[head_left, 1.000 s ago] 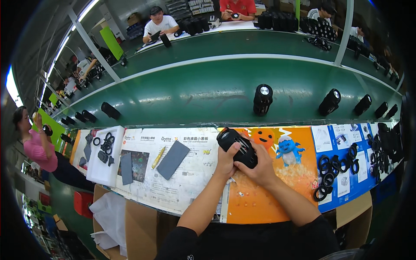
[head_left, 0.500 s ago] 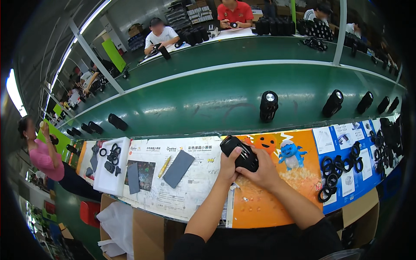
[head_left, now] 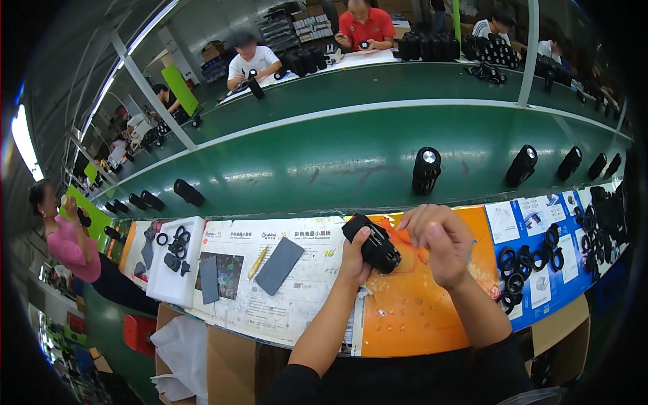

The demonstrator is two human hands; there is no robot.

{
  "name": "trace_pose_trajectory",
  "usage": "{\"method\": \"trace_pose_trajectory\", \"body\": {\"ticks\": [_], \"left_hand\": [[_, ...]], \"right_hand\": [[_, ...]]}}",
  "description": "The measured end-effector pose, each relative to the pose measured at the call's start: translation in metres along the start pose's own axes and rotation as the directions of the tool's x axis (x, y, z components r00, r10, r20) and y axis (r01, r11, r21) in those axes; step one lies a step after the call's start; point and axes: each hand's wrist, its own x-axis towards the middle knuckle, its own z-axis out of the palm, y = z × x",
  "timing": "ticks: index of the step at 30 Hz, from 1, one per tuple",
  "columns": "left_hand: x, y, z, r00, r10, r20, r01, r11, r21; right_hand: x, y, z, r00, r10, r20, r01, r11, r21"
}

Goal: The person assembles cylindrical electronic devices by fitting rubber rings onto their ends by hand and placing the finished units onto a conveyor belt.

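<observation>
My left hand (head_left: 355, 260) is closed around a black cylindrical speaker (head_left: 376, 247), held tilted above the orange part of the work mat (head_left: 412, 324). The thumb lies along its side. My right hand (head_left: 442, 244) is lifted just right of the speaker, apart from it. Its fingers are loosely bent and spread, and nothing shows between them. Beyond my hands, a similar speaker (head_left: 426, 171) stands upright on the green conveyor belt (head_left: 304, 165).
Black rings (head_left: 514, 270) lie on the blue sheet at right. Left are a grey foam pad (head_left: 279, 266), a yellow pen (head_left: 257, 263) and a white foam tray (head_left: 174, 283) holding black parts. A metal post (head_left: 530, 61) rises beyond the belt. Co-workers sit opposite; a person (head_left: 71, 243) stands far left.
My right hand has let go of the speaker and risen to the right. My left hand still holds it. The speakers on the belt have shifted slightly to the right.
</observation>
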Motion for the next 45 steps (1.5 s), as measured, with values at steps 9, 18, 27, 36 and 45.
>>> {"method": "trace_pose_trajectory", "body": {"ticks": [9, 18, 27, 36, 45], "left_hand": [[0.003, -0.006, -0.004, 0.998, 0.006, 0.067, -0.006, 1.000, 0.005], [-0.002, 0.001, 0.010, 0.986, 0.067, 0.152, -0.087, 0.988, 0.124], [-0.002, 0.001, 0.006, 0.980, 0.026, 0.195, -0.031, 0.999, 0.020], [-0.002, -0.007, 0.000, 0.985, 0.027, 0.168, -0.028, 1.000, 0.006], [-0.001, 0.005, -0.006, 0.983, 0.103, 0.151, -0.123, 0.984, 0.128]], "right_hand": [[0.014, -0.104, 0.049, 0.878, -0.398, 0.267, -0.031, 0.509, 0.860], [0.013, -0.104, 0.063, 0.924, -0.351, 0.150, -0.023, 0.341, 0.940], [0.010, -0.109, 0.062, 0.926, -0.352, 0.137, -0.011, 0.338, 0.941], [0.010, -0.106, 0.043, 0.853, -0.465, 0.237, -0.058, 0.367, 0.928], [-0.029, -0.132, -0.114, 0.943, -0.094, -0.319, 0.048, 0.988, -0.148]]}}
